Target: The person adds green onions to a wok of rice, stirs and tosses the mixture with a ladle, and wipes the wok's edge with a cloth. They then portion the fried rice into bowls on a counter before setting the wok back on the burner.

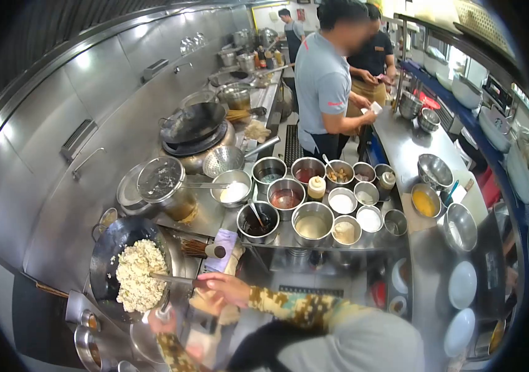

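A dark wok (104,263) at the left holds a heap of pale yellow, crumbly fried rice (140,273). My right hand (228,289) is closed around the dark handle of a wok spatula (177,279); its far end is buried in the rice. At the wok's near rim my left hand (163,318), somewhat blurred, is closed on the wok's handle, which is mostly hidden. Just beyond the right hand lie a bamboo brush (201,248) and a folded pale cloth (222,243).
Several steel pots of sauces and seasonings (314,224) stand ahead, near a skimmer (222,161), a stockpot (164,186) and another wok (193,121). A worker in a grey shirt (323,80) stands in the aisle, with two others beyond. Bowls (462,285) line the right counter.
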`<state>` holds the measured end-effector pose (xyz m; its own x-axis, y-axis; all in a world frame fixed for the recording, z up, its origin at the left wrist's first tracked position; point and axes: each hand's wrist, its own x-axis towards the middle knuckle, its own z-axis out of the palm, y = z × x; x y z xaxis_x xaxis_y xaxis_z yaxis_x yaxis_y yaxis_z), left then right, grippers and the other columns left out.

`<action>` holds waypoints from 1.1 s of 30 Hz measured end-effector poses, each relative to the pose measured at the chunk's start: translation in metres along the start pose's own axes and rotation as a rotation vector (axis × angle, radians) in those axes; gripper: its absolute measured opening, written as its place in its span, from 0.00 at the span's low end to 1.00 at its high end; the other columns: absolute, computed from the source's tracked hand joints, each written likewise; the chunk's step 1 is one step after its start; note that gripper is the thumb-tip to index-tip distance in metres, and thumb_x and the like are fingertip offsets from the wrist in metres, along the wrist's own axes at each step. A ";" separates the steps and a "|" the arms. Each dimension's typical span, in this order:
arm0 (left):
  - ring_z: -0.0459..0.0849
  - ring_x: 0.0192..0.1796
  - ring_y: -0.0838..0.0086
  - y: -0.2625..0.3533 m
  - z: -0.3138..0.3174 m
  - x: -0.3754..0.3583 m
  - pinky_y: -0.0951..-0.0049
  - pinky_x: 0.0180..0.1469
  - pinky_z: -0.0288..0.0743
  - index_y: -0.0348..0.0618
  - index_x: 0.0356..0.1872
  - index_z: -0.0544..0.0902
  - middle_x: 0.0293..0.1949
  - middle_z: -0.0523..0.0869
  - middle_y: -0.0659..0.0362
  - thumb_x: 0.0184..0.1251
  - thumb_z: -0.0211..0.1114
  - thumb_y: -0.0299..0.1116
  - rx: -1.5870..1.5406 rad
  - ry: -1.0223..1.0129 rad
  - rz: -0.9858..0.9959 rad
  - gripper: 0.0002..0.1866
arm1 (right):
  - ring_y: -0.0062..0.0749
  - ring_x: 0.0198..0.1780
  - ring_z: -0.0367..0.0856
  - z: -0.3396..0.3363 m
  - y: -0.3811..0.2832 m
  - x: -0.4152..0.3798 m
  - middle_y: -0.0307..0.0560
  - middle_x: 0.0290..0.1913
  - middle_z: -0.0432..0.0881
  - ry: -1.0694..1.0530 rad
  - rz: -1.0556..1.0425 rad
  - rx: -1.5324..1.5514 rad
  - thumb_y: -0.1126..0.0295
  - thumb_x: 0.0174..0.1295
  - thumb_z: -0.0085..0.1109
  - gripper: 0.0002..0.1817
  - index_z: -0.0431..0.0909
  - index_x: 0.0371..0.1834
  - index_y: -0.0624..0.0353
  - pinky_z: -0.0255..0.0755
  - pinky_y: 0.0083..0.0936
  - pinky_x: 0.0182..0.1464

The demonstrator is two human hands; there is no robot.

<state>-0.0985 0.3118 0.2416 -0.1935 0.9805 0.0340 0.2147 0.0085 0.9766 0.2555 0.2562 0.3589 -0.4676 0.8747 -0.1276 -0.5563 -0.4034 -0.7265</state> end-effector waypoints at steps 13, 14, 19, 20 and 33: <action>0.83 0.29 0.69 0.021 0.015 -0.038 0.71 0.31 0.79 0.42 0.33 0.80 0.29 0.83 0.56 0.57 0.63 0.34 0.213 -0.113 0.025 0.08 | 0.24 0.14 0.73 -0.011 0.005 0.021 0.41 0.23 0.77 -0.062 0.283 -0.288 0.75 0.48 0.59 0.26 0.69 0.54 0.56 0.66 0.23 0.13; 0.83 0.29 0.69 0.027 0.017 -0.038 0.71 0.32 0.79 0.41 0.34 0.79 0.29 0.83 0.56 0.58 0.61 0.34 0.365 -0.163 0.113 0.08 | 0.24 0.14 0.73 -0.011 0.004 0.022 0.42 0.23 0.77 -0.076 0.267 -0.282 0.74 0.48 0.58 0.24 0.70 0.52 0.57 0.65 0.23 0.12; 0.81 0.25 0.71 0.043 0.022 -0.043 0.71 0.29 0.75 0.40 0.29 0.80 0.24 0.83 0.56 0.53 0.67 0.32 0.800 -0.058 0.251 0.07 | 0.26 0.13 0.75 -0.016 0.012 0.034 0.46 0.24 0.80 -0.123 0.239 -0.221 0.74 0.50 0.56 0.13 0.73 0.40 0.62 0.64 0.24 0.09; 0.81 0.24 0.71 0.038 0.023 -0.043 0.70 0.28 0.74 0.40 0.25 0.81 0.22 0.83 0.56 0.49 0.71 0.33 0.912 0.068 0.260 0.09 | 0.26 0.13 0.74 -0.011 0.004 0.036 0.46 0.24 0.79 -0.140 0.294 -0.204 0.74 0.51 0.56 0.10 0.73 0.37 0.62 0.64 0.24 0.10; 0.83 0.30 0.64 0.031 -0.037 -0.032 0.66 0.30 0.77 0.34 0.30 0.80 0.28 0.84 0.50 0.55 0.62 0.30 0.306 -0.058 0.171 0.08 | 0.22 0.15 0.67 0.059 0.041 0.082 0.39 0.18 0.70 -0.065 0.376 0.022 0.70 0.61 0.51 0.09 0.72 0.25 0.62 0.65 0.25 0.17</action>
<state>-0.1207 0.2730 0.2785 -0.0770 0.9823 0.1710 0.5175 -0.1073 0.8490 0.1533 0.2954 0.3586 -0.6845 0.6457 -0.3385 -0.3520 -0.6994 -0.6221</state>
